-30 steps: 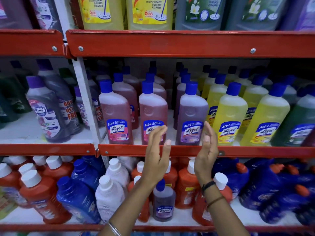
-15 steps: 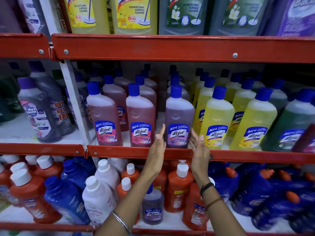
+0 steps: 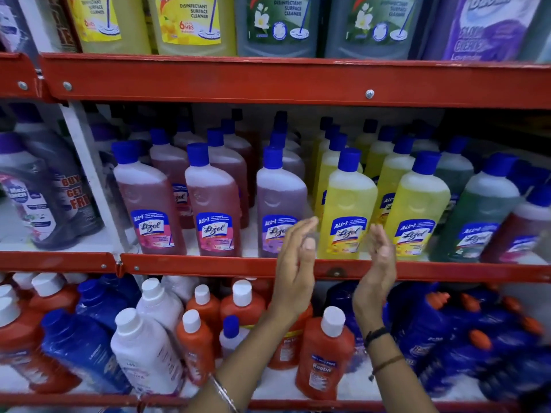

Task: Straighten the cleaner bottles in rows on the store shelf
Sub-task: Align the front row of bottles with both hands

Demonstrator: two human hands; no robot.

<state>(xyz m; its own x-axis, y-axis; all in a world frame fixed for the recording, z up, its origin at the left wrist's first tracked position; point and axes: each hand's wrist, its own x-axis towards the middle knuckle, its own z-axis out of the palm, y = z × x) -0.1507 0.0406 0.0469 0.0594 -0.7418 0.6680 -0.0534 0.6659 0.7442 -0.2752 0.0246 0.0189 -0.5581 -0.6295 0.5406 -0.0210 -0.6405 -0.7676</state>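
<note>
On the middle shelf (image 3: 208,265) stand rows of blue-capped cleaner bottles: pink ones (image 3: 149,201) at the left, a purple one (image 3: 278,201), yellow ones, then green ones (image 3: 474,213) at the right. The front yellow bottle (image 3: 347,204) stands upright between my two hands. My left hand (image 3: 296,257) is raised flat by its left lower side, in front of the purple bottle's label. My right hand (image 3: 378,263) is flat by its right lower side. Both palms face the bottle with fingers straight; contact with it is unclear.
The red shelf lip runs just under my hands. A white upright post (image 3: 89,177) divides the shelf at the left. Below stand orange bottles (image 3: 325,353), white bottles (image 3: 143,350) and blue ones (image 3: 83,347). Large bottles (image 3: 190,22) fill the top shelf.
Both hands have shifted right, from either side of the purple bottle to either side of the front yellow bottle. The view has moved closer and slightly right.
</note>
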